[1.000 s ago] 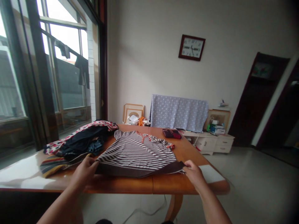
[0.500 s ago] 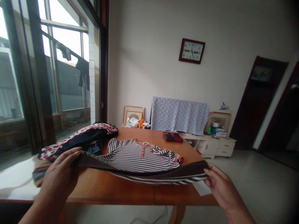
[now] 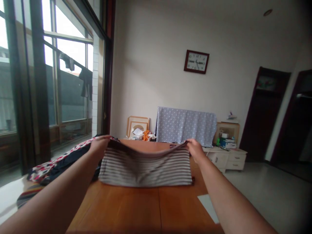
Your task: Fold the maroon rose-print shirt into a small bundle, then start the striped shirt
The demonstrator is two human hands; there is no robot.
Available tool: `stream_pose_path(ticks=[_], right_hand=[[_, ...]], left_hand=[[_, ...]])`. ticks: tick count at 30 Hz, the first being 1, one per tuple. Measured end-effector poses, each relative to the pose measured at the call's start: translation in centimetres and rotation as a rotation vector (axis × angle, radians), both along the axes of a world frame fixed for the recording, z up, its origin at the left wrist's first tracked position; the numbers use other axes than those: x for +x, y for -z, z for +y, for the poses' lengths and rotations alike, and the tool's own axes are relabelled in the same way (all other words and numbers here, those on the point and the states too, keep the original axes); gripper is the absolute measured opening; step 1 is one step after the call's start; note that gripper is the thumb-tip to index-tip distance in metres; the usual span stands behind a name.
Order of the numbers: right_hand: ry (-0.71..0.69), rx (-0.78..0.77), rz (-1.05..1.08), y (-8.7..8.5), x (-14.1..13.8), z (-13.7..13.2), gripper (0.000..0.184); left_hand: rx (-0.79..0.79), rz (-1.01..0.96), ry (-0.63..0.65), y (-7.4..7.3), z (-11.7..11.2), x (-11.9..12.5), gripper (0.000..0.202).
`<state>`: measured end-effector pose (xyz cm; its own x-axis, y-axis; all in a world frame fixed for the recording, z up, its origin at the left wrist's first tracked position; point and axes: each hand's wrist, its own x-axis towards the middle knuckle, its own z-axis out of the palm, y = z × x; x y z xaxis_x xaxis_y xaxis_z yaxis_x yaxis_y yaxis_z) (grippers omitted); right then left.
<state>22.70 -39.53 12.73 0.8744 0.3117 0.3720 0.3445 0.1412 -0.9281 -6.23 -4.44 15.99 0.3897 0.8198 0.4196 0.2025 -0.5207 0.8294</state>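
Note:
A black-and-white striped shirt (image 3: 146, 169) spans the space between my hands, its hem raised and carried over towards the far side of the table. My left hand (image 3: 99, 144) is closed on the left corner of the hem, beside the clothes pile. My right hand (image 3: 194, 149) pinches the right corner. Between the two, the hem sags in a shallow curve. The lower fold of the shirt rests on the wooden table (image 3: 126, 208). Its collar and buttons are hidden behind the raised part.
Clothes in a pile (image 3: 63, 159) lie on the table's left side. A white sheet of paper (image 3: 208, 206) is near the right edge. Beyond stand a cloth-covered object (image 3: 186, 125) and a white cabinet (image 3: 234, 159). A large window is at left.
Both hands have moved forward and closer together, lifting the shirt's hem away from me over its upper part. The near tabletop is now uncovered, and my view has tilted up slightly.

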Motion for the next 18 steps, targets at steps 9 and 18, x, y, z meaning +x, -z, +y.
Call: stream_pose_path(ticks=[9, 18], right_hand=[[0.078, 0.704, -0.281, -7.8, 0.5, -2.7, 0.031], [-0.030, 0.336, 0.115, 12.0, -4.8, -6.3, 0.028]], left_hand=[[0.074, -0.749, 0.186, -8.7, -2.2, -2.2, 0.057], [-0.284, -0.290, -0.073, 12.7, -3.8, -8.5, 0.046]])
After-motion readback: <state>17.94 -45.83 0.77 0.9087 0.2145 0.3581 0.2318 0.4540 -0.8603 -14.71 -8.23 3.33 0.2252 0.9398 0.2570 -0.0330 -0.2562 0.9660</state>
